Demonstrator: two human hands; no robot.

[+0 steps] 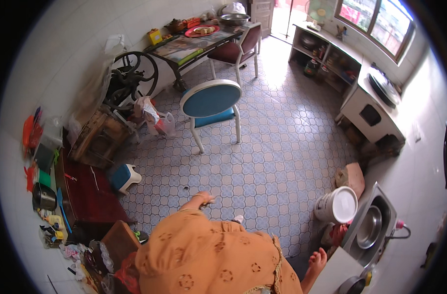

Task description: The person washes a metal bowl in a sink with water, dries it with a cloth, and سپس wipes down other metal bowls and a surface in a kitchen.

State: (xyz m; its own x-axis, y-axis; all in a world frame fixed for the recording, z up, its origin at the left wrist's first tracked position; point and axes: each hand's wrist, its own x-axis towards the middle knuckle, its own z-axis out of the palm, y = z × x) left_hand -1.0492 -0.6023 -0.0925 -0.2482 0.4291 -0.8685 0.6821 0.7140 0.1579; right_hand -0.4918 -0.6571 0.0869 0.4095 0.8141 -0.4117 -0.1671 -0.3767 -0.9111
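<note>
My left hand (204, 199) hangs low in front of my orange garment, over the patterned floor tiles; the fingers are partly curled and whether they hold something is too small to tell. At the lower right, my right hand (316, 260) is raised beside a white counter board (332, 270), fingers apart and slightly bent, with nothing in it. Close to that hand stand a stainless steel sink (387, 209) holding a metal basin (369, 227), and a white lidded bucket (335, 204) on the floor.
A blue-backed chair (211, 98) stands ahead, and a small blue-and-white stool (125, 178) is at the left. Further off are a table (194, 47) with a red plate, a maroon-seated chair (232, 55) and a low cabinet (356, 88). A dark red chest (95, 194) lines the left.
</note>
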